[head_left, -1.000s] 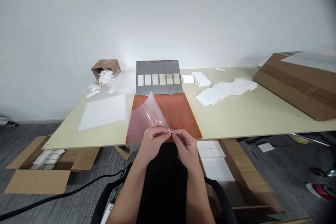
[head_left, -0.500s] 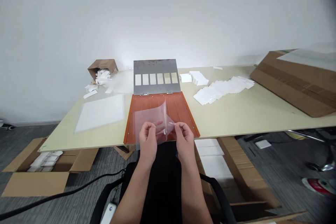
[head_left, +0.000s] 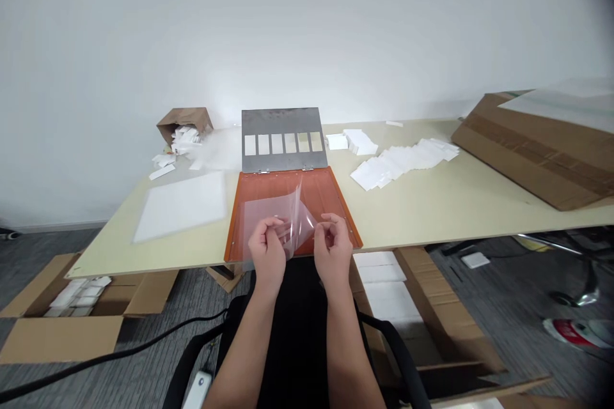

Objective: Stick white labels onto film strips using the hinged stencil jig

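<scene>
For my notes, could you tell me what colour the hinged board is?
The hinged board is orange, clearest in the head view.

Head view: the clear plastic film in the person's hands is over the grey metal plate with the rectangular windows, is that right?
No, the place is wrong: the head view shows the clear plastic film, at the left hand and right hand, over the orange hinged panel, not the grey metal plate.

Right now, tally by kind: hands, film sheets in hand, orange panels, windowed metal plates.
Hands: 2 (left hand, right hand)
Clear film sheet in hand: 1
Orange panel: 1
Windowed metal plate: 1
Total: 5
</scene>
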Motion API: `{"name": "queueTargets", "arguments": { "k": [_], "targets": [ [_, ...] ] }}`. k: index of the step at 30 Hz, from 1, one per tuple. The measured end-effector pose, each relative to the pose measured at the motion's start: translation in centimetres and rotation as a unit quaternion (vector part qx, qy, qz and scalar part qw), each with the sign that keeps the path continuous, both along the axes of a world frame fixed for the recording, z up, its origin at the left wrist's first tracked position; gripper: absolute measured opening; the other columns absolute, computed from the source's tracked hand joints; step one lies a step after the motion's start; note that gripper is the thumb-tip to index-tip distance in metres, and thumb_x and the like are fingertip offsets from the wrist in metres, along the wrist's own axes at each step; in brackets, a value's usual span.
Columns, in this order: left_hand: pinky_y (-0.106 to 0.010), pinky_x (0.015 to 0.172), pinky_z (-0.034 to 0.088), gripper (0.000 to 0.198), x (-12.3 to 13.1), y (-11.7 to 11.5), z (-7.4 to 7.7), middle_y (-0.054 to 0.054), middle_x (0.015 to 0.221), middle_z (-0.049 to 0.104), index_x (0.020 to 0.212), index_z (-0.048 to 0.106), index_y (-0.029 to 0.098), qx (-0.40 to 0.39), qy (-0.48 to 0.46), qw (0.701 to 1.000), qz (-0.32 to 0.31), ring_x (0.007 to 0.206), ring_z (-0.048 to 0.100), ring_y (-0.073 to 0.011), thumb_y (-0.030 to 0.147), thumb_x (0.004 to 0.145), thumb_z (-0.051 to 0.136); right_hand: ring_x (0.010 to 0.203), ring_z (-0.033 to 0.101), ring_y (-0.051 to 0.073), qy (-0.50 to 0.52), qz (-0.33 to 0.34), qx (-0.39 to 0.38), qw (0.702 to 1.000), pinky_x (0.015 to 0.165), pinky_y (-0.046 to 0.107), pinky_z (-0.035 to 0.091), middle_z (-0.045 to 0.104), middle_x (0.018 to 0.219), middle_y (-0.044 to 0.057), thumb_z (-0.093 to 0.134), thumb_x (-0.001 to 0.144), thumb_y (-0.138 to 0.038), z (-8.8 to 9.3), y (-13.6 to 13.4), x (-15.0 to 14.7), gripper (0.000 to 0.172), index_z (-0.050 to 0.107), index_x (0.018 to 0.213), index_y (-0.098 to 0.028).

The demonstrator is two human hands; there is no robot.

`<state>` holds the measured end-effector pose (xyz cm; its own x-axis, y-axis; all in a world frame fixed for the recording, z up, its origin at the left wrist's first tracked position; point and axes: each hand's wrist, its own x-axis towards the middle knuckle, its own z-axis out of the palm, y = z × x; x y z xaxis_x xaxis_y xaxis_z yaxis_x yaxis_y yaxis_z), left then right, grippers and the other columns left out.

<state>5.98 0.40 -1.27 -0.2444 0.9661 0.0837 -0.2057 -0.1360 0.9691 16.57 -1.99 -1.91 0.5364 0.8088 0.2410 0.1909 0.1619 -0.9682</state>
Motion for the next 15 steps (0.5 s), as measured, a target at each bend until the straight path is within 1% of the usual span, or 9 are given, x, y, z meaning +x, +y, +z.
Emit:
{"name": "queueTargets", "arguments": {
  "k": [1, 2, 4, 6, 7, 9, 10, 12, 15],
  "targets": [
    [-0.035, 0.079, 0.059, 0.019, -0.3, -0.1, 0.0, -0.007, 0.096, 0.071, 0.09, 0.057, 0.019, 0.005, 0.018, 1.0, -0.019, 0.089, 0.073, -0.0205, 0.035, 0.093, 0.047, 0.064, 0.057, 0.013, 0.011, 0.014, 0.006, 1.0, 0.063, 0.026, 0.046, 0.061, 0.073, -0.002, 0.053, 0.086, -0.032, 0.0, 0.0, 0.2, 0.023, 0.055, 0.106, -0.021],
    [-0.036, 0.084, 0.058, 0.019, -0.6, -0.2, 0.0, -0.008, 0.101, 0.071, 0.091, 0.06, 0.018, 0.013, 0.039, 0.998, -0.042, 0.094, 0.072, -0.0212, 0.033, 0.092, 0.048, 0.064, 0.057, 0.013, 0.024, 0.027, 0.01, 0.999, 0.063, 0.026, 0.046, 0.061, 0.072, -0.002, 0.053, 0.086, -0.031, -0.1, 0.0, 0.4, 0.023, 0.055, 0.106, -0.02],
    [-0.037, 0.092, 0.056, 0.02, -1.2, -0.6, 0.3, -0.01, 0.115, 0.069, 0.104, 0.062, 0.018, 0.049, 0.094, 0.989, -0.102, 0.104, 0.07, -0.0225, 0.028, 0.09, 0.051, 0.064, 0.057, 0.013, 0.044, 0.052, 0.012, 0.998, 0.063, 0.026, 0.047, 0.061, 0.072, -0.002, 0.054, 0.086, -0.03, -0.1, 0.0, 0.8, 0.025, 0.056, 0.109, -0.02],
    [-0.039, 0.095, 0.054, 0.032, -1.6, -1.0, 0.5, -0.011, 0.13, 0.062, 0.119, 0.057, 0.021, 0.104, 0.175, 0.967, -0.156, 0.11, 0.067, -0.0236, 0.026, 0.087, 0.056, 0.065, 0.058, 0.013, 0.046, 0.067, 0.011, 0.997, 0.065, 0.027, 0.048, 0.062, 0.073, -0.002, 0.054, 0.086, -0.029, 0.0, -0.1, 1.2, 0.027, 0.057, 0.11, -0.019],
    [-0.04, 0.096, 0.055, 0.041, -1.7, -1.2, 0.7, -0.012, 0.135, 0.059, 0.124, 0.053, 0.022, 0.127, 0.218, 0.953, -0.167, 0.11, 0.067, -0.0244, 0.027, 0.084, 0.062, 0.066, 0.058, 0.013, 0.041, 0.069, 0.01, 0.997, 0.066, 0.027, 0.048, 0.063, 0.074, -0.001, 0.054, 0.085, -0.029, 0.0, -0.1, 1.4, 0.027, 0.058, 0.11, -0.019],
    [-0.042, 0.095, 0.055, 0.061, -1.6, -1.3, 0.7, -0.012, 0.138, 0.056, 0.13, 0.047, 0.023, 0.149, 0.295, 0.931, -0.155, 0.108, 0.068, -0.0256, 0.025, 0.075, 0.073, 0.066, 0.058, 0.013, 0.023, 0.064, 0.011, 0.998, 0.066, 0.027, 0.048, 0.064, 0.075, -0.001, 0.054, 0.084, -0.028, 0.1, -0.1, 1.8, 0.027, 0.059, 0.11, -0.019],
    [-0.042, 0.095, 0.056, 0.067, -1.4, -1.3, 0.7, -0.013, 0.139, 0.055, 0.131, 0.045, 0.024, 0.151, 0.325, 0.923, -0.142, 0.107, 0.069, -0.0256, 0.023, 0.072, 0.076, 0.065, 0.057, 0.013, 0.008, 0.055, 0.011, 0.998, 0.065, 0.027, 0.048, 0.064, 0.074, -0.002, 0.055, 0.083, -0.027, 0.1, -0.2, 1.9, 0.027, 0.059, 0.109, -0.019],
    [-0.042, 0.093, 0.057, 0.067, -0.9, -1.2, 0.5, -0.013, 0.141, 0.054, 0.133, 0.043, 0.024, 0.158, 0.351, 0.915, -0.121, 0.105, 0.07, -0.0248, 0.018, 0.073, 0.072, 0.061, 0.055, 0.012, -0.026, 0.029, 0.01, 0.999, 0.062, 0.025, 0.046, 0.063, 0.071, -0.003, 0.055, 0.081, -0.025, 0.2, -0.2, 2.1, 0.025, 0.059, 0.105, -0.02],
    [-0.041, 0.091, 0.059, 0.06, -0.3, -0.9, 0.2, -0.015, 0.143, 0.051, 0.134, 0.04, 0.023, 0.177, 0.345, 0.917, -0.098, 0.104, 0.07, -0.0233, 0.014, 0.079, 0.061, 0.056, 0.05, 0.011, -0.072, -0.004, 0.004, 0.997, 0.059, 0.025, 0.044, 0.062, 0.067, -0.005, 0.055, 0.079, -0.024, 0.1, -0.1, 2.2, 0.022, 0.059, 0.101, -0.021]
  ]
}}
